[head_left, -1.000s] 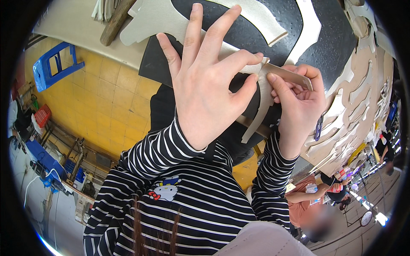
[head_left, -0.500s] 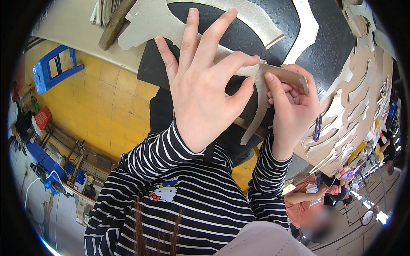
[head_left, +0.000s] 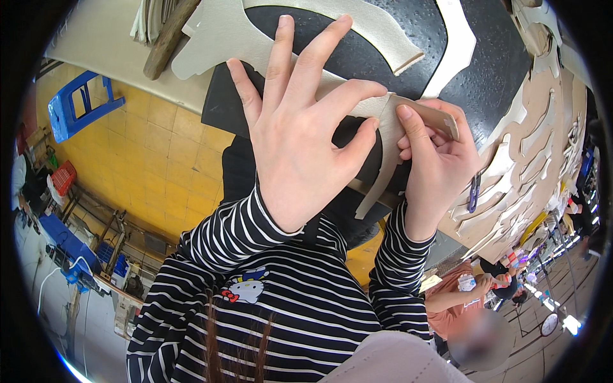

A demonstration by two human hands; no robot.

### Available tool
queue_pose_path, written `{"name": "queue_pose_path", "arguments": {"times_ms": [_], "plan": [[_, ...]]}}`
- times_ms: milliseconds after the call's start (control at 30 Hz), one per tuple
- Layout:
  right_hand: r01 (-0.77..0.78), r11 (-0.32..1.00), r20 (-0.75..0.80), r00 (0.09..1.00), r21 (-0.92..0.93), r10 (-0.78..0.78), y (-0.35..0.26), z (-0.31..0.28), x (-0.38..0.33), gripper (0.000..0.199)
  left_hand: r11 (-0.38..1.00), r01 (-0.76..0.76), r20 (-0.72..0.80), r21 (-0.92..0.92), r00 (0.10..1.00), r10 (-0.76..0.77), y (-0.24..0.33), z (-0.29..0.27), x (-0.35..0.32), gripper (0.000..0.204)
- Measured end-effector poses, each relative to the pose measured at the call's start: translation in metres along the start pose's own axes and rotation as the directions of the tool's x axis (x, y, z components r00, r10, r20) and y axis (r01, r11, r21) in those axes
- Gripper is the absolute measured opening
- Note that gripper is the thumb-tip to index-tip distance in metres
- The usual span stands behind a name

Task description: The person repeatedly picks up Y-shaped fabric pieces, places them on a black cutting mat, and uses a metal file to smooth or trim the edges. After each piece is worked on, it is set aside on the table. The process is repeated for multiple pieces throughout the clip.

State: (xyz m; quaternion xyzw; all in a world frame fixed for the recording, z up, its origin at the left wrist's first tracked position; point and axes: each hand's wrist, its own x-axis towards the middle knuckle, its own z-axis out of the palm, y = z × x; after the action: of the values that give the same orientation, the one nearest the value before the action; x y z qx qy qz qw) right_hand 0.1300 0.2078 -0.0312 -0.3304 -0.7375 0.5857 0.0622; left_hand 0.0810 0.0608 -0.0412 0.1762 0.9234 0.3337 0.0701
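Observation:
My right hand (head_left: 440, 153) is closed on the raised beige end of a cream leather piece (head_left: 391, 137), thumb in front and fingers curled behind. A narrow strip of the piece hangs down toward my lap, past the black board's (head_left: 421, 35) near edge. My left hand (head_left: 297, 134) is spread wide, with three fingers stretched away from the piece. Its index fingertip rests on the cream leather by the fold, and its thumb tip touches or nearly touches the leather's edge; a gap shows between the two. Part of the leather is hidden under this hand.
A wooden stick (head_left: 167, 45) lies at the upper left beside stacked pieces. On the right, many cut pieces (head_left: 504, 153) cover the table, with purple-handled snips (head_left: 474, 193) near my right wrist. A blue plastic stool (head_left: 73, 105) stands on the yellow floor. Another person (head_left: 456, 297) is at lower right.
Both hands keep nearly the same pose. The leather and my left hand have shifted slightly left. My right thumb has moved a little along the raised end.

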Motion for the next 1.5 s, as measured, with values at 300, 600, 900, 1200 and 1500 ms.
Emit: {"name": "queue_pose_path", "arguments": {"times_ms": [300,600,900,1200,1500], "plan": [[-0.014,1.000,-0.010,1.000,-0.013,0.014,-0.003,0.001,0.001,0.016,1.000,-0.005,0.014,0.011,1.000,0.005,0.000,-0.002,0.001,0.026],[-0.028,0.999,-0.023,0.999,-0.024,0.027,-0.004,0.002,0.002,0.015,1.000,-0.020,0.028,0.022,0.999,0.019,0.000,-0.003,0.002,0.025],[-0.014,0.999,-0.018,1.000,-0.034,0.013,-0.005,0.003,0.002,0.015,0.999,-0.037,0.029,0.035,0.999,0.036,0.000,-0.002,0.001,0.023],[0.134,0.928,0.161,0.984,-0.348,-0.081,-0.026,-0.015,0.020,0.022,1.000,0.006,-0.022,0.028,1.000,-0.005,0.003,0.003,0.002,0.018],[0.561,0.753,0.443,0.804,-0.344,-0.397,-0.018,-0.021,0.038,0.016,0.997,-0.050,-0.030,0.066,0.998,0.052,0.003,0.004,-0.001,0.019]]}}
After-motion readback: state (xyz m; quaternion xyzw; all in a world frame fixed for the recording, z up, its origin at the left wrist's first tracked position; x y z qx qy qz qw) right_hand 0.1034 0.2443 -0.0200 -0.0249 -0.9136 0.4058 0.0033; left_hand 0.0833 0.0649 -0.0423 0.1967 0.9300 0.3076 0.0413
